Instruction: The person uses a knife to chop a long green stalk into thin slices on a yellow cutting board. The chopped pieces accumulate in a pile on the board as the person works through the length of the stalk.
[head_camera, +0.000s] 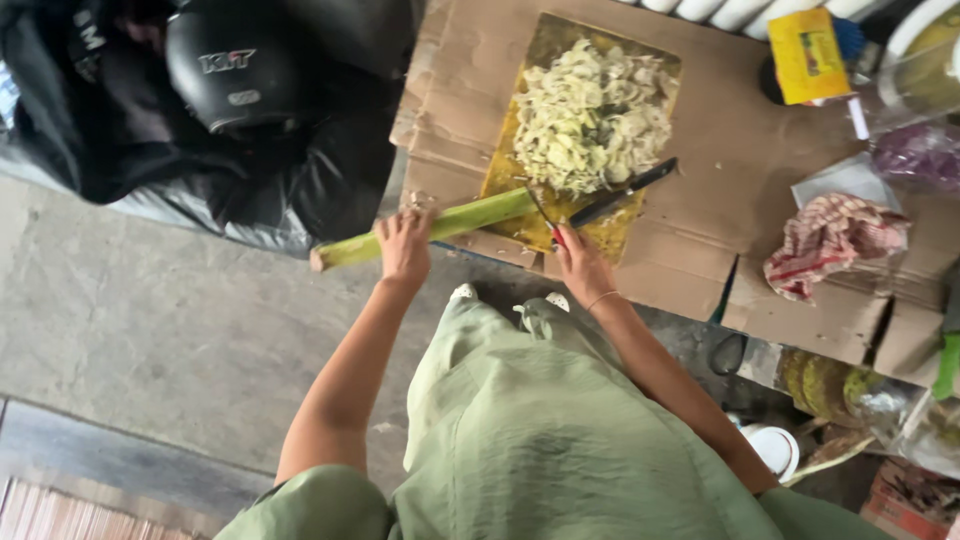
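Down near the bottom of the view, a green garment (540, 440) fills the frame, and two bare arms reach away from it toward the work. Moving outward, the left hand (404, 246) is wrapped over a long pale-green stalk (440, 226), fingers curled down on top of it, pinning it in place. That stalk runs on a slant: its cut butt end sits out left and near, over the grey concrete floor (150, 320), and its far end climbs rightward onto the yellow cutting board (520, 150). So the long axis lies crosswise to both arms, and the left hand grips it about midway.

Just right of that, the right hand (580, 262) is closed around the red handle of a knife (620, 192), dark blade angled up and to the right, lying over the board beside the stalk's tip. The blade and the stalk's tip are close together, with the right hand nearer that working end.

Farther out, a heap of pale sliced shavings (590, 115) covers the board's far half. Flattened cardboard (740, 150) lies beneath it all. Off to the right sits a crumpled checked cloth (835, 240); far left, a black helmet (235, 65) rests on dark bags.
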